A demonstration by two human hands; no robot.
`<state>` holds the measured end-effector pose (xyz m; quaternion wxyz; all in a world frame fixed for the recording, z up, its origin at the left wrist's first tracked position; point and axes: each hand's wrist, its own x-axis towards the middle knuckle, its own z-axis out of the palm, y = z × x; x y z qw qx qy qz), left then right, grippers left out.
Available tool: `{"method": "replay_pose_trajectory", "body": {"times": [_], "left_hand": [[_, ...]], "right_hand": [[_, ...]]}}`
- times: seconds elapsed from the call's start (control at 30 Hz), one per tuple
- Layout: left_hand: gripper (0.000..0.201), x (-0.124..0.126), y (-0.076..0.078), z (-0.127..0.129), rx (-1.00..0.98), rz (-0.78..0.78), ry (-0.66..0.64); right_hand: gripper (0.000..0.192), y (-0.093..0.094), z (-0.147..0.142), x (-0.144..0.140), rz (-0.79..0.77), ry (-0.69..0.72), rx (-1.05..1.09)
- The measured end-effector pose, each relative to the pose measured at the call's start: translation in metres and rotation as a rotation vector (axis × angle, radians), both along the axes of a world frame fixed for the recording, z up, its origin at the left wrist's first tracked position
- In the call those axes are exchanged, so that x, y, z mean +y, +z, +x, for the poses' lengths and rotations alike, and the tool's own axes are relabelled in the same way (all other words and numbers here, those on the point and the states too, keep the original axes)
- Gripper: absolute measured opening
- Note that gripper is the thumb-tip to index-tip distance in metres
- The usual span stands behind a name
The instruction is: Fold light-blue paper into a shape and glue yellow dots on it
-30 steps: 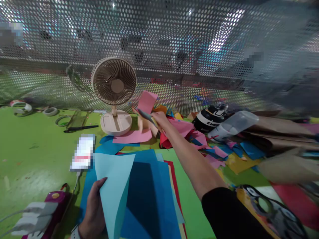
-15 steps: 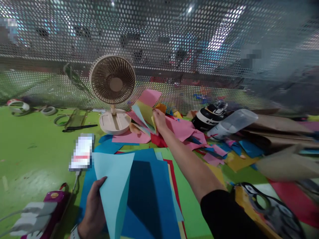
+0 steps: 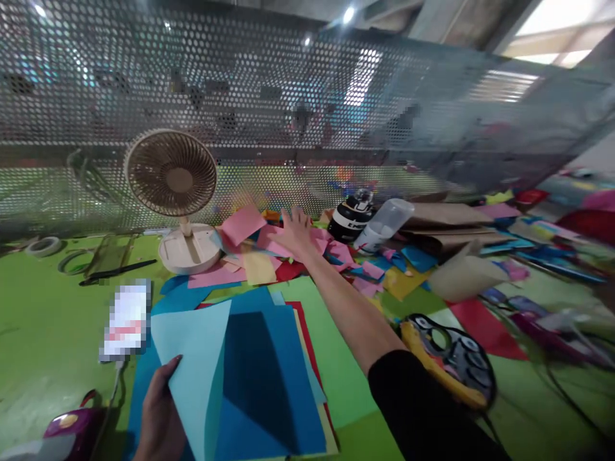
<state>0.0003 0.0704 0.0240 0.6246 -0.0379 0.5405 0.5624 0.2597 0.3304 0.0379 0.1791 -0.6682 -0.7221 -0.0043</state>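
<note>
My left hand (image 3: 161,410) grips a folded light-blue sheet of paper (image 3: 192,365), its thumb lying on the near face. The sheet stands tilted over a stack of coloured paper with a dark blue sheet (image 3: 269,378) on top. My right hand (image 3: 296,232) reaches far forward with fingers spread, over a heap of paper scraps at the back. Under and beside it lie pink paper pieces (image 3: 243,224) and a yellow piece (image 3: 259,264). Whether its fingertips touch the scraps is hard to see.
A beige fan (image 3: 180,179) stands at the back left, near a phone (image 3: 125,320) on a cable. A black bottle (image 3: 350,218) and a clear bottle (image 3: 387,224) lie at the back. On the right are an owl-like mask (image 3: 451,352) and brown paper (image 3: 461,275). A perforated screen (image 3: 269,128) rises behind.
My right hand has let go of the pink and yellow papers it was lifting, and its fingers have spread. My view has turned right. My left hand keeps hold of the light-blue sheet.
</note>
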Motion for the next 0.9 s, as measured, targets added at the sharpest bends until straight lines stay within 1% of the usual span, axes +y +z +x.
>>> {"method": "replay_pose_trajectory", "body": {"times": [0.03, 0.07, 0.1, 0.13, 0.2, 0.3, 0.37, 0.43, 0.53, 0.6, 0.67, 0.7, 0.73, 0.77, 0.87, 0.9], "left_hand": [[0.043, 0.0, 0.0, 0.0, 0.014, 0.004, -0.01], [0.044, 0.001, 0.001, 0.001, 0.03, 0.007, -0.024], [0.045, 0.001, 0.0, 0.001, 0.047, 0.011, -0.037], [0.045, 0.001, 0.0, 0.001, 0.06, 0.014, -0.05], [0.046, 0.002, -0.003, 0.0, 0.094, 0.018, -0.061], [0.048, 0.004, -0.008, -0.002, 0.135, 0.033, -0.065], [0.051, 0.005, -0.011, -0.004, 0.136, 0.067, -0.081], [0.054, 0.005, -0.013, -0.005, 0.12, 0.105, -0.104], [0.049, 0.007, -0.016, -0.004, 0.116, 0.135, -0.098], [0.036, 0.007, -0.018, -0.003, 0.116, 0.157, -0.072], [0.022, 0.006, -0.02, 0.0, 0.115, 0.212, -0.054], [0.016, 0.005, -0.021, 0.002, 0.12, 0.245, -0.066], [0.012, 0.003, -0.022, 0.003, 0.123, 0.281, -0.097], [0.013, 0.002, -0.023, 0.004, 0.126, 0.312, -0.129], [0.024, -0.004, -0.027, 0.007, 0.172, 0.323, -0.171], [0.025, -0.006, -0.028, 0.008, 0.2, 0.316, -0.203]], "right_hand": [[0.067, 0.001, 0.009, 0.001, -0.054, -0.091, -0.024], [0.071, -0.001, 0.014, 0.0, -0.097, -0.145, -0.038], [0.071, -0.004, 0.015, -0.001, -0.127, -0.158, -0.043], [0.068, -0.008, 0.011, -0.003, -0.132, -0.141, -0.044], [0.063, -0.02, -0.005, -0.009, -0.12, -0.078, -0.053], [0.071, -0.037, -0.037, -0.02, -0.119, 0.056, -0.07], [0.074, -0.046, -0.052, -0.025, -0.134, 0.13, -0.085], [0.067, -0.05, -0.058, -0.028, -0.123, 0.156, -0.098], [0.05, -0.047, -0.05, -0.026, -0.089, 0.124, -0.099], [0.048, -0.04, -0.041, -0.026, -0.075, 0.116, -0.085], [0.047, -0.033, -0.032, -0.03, -0.067, 0.153, -0.066], [0.048, -0.03, -0.028, -0.034, -0.057, 0.177, -0.053], [0.05, -0.028, -0.024, -0.041, -0.049, 0.202, -0.037], [0.048, -0.027, -0.019, -0.05, -0.04, 0.218, -0.017], [0.043, -0.024, -0.01, -0.091, -0.005, 0.27, 0.07], [0.043, -0.024, -0.008, -0.108, 0.072, 0.292, 0.227]]}}
